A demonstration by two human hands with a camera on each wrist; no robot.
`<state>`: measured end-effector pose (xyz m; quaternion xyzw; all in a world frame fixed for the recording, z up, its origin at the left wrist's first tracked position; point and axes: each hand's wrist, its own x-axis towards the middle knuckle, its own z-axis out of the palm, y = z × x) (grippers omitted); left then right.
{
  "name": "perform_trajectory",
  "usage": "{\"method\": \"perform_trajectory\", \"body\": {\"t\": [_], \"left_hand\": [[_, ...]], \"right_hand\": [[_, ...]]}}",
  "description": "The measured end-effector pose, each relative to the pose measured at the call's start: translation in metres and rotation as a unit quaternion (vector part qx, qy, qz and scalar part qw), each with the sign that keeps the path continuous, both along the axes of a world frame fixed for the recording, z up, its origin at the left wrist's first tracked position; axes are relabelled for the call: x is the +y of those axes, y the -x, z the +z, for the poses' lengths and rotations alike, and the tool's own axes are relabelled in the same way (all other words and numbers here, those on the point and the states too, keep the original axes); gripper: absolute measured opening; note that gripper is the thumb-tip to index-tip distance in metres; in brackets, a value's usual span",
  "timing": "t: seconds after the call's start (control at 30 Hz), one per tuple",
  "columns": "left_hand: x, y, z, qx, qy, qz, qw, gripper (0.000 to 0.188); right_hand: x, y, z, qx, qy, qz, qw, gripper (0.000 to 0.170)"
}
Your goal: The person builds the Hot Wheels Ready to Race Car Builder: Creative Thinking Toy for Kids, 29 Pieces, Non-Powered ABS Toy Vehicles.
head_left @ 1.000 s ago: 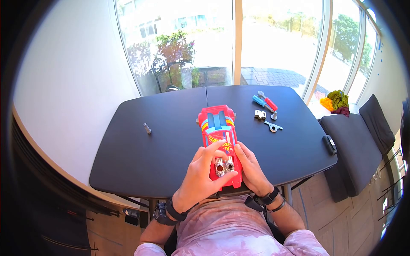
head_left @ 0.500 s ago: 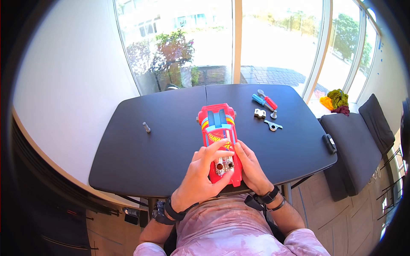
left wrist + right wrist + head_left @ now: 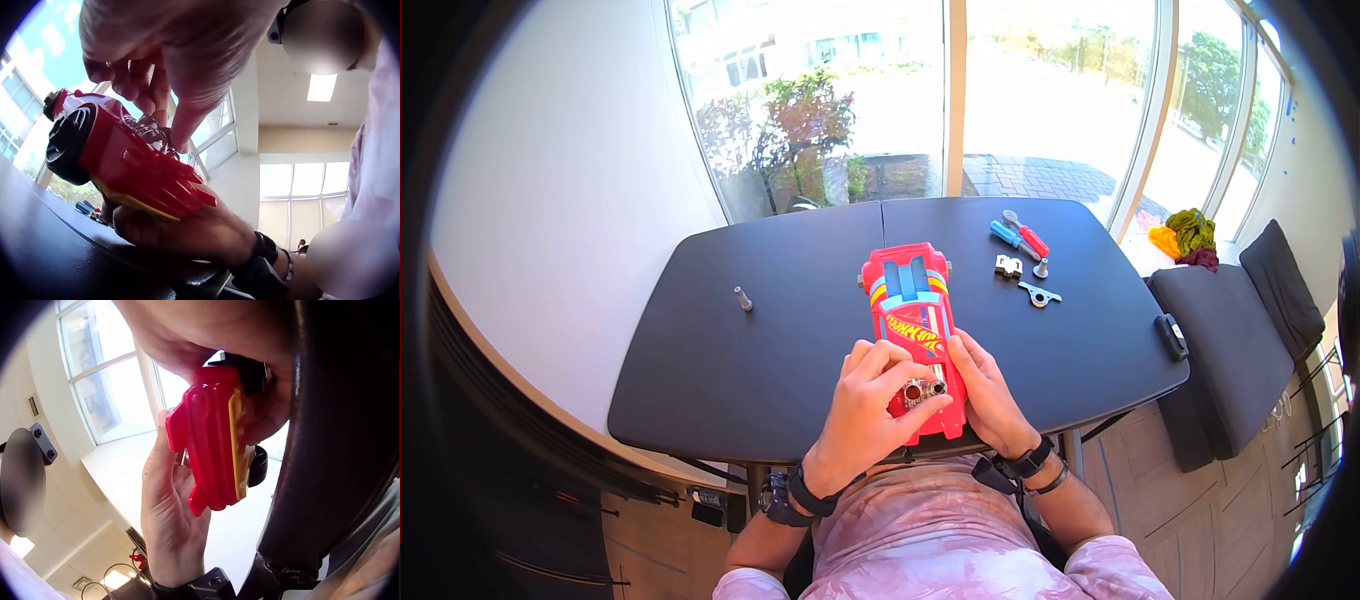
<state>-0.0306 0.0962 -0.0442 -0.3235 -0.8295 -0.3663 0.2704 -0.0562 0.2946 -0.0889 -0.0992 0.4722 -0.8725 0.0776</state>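
Note:
A red toy car (image 3: 912, 300) with a yellow logo and blue windows is held over the near edge of the table, its front pointing away from or toward me lengthwise. My right hand (image 3: 992, 402) grips its right side, thumb on top and fingers underneath. The left hand (image 3: 862, 398) pinches a chrome toy engine (image 3: 914, 393) with two round openings, at the car's near end. In the left wrist view, the thumb and fingertips meet at this chrome engine (image 3: 147, 132). A black wheel (image 3: 70, 144) shows on the car's side there.
On the black table (image 3: 790, 370), a grey toy bolt (image 3: 743, 299) stands at left. Far right are a blue-handled tool (image 3: 1007, 236), a red-handled tool (image 3: 1032, 243), a silver block (image 3: 1008, 266), another bolt (image 3: 1041, 269) and a grey bracket (image 3: 1040, 295). A black object (image 3: 1171, 339) lies at the right edge.
My left thumb and fingers have closed in around the chrome engine, the index finger drawing back off the logo. My right hand and the car stay nearly still.

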Motion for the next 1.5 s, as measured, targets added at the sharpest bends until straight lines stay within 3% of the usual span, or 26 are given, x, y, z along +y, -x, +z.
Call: {"method": "perform_trajectory", "body": {"t": [0.27, 0.77, 0.97, 1.07, 1.13, 1.27, 1.37, 1.47, 1.5], "left_hand": [[-0.001, 0.0, 0.0, 0.025, 0.019, -0.024, 0.999, 0.031], [-0.007, 0.004, 0.005, 0.001, 0.011, -0.052, 0.999, 0.035], [-0.038, 0.017, 0.047, 0.073, 0.067, 0.049, 0.994, 0.036], [-0.071, 0.044, 0.07, 0.101, 0.21, 0.151, 0.961, 0.036], [-0.109, 0.089, 0.056, 0.132, 0.323, 0.198, 0.916, 0.034], [-0.18, 0.157, 0.013, 0.02, 0.573, 0.301, 0.762, 0.029], [-0.209, 0.185, -0.015, -0.039, 0.615, 0.327, 0.716, 0.028], [-0.213, 0.187, -0.015, -0.078, 0.604, 0.352, 0.711, 0.028], [-0.212, 0.183, -0.012, -0.047, 0.557, 0.338, 0.757, 0.027]], "right_hand": [[0.0, 0.001, -0.004, -0.001, -0.003, -0.004, 1.0, 0.047], [0.002, 0.002, -0.004, 0.003, -0.013, -0.006, 1.0, 0.047], [-0.001, 0.0, -0.004, -0.01, -0.009, -0.019, 1.0, 0.052], [0.0, -0.003, 0.001, -0.018, -0.008, -0.012, 1.0, 0.052], [0.0, -0.003, 0.001, -0.019, -0.01, -0.011, 1.0, 0.052], [-0.001, -0.003, -0.002, -0.022, -0.011, -0.017, 1.0, 0.05], [-0.001, -0.001, -0.004, -0.015, -0.006, -0.016, 1.0, 0.049], [0.0, 0.0, -0.003, -0.011, -0.012, -0.016, 1.0, 0.049], [-0.001, 0.0, -0.005, -0.01, -0.013, -0.017, 1.0, 0.049]]}}
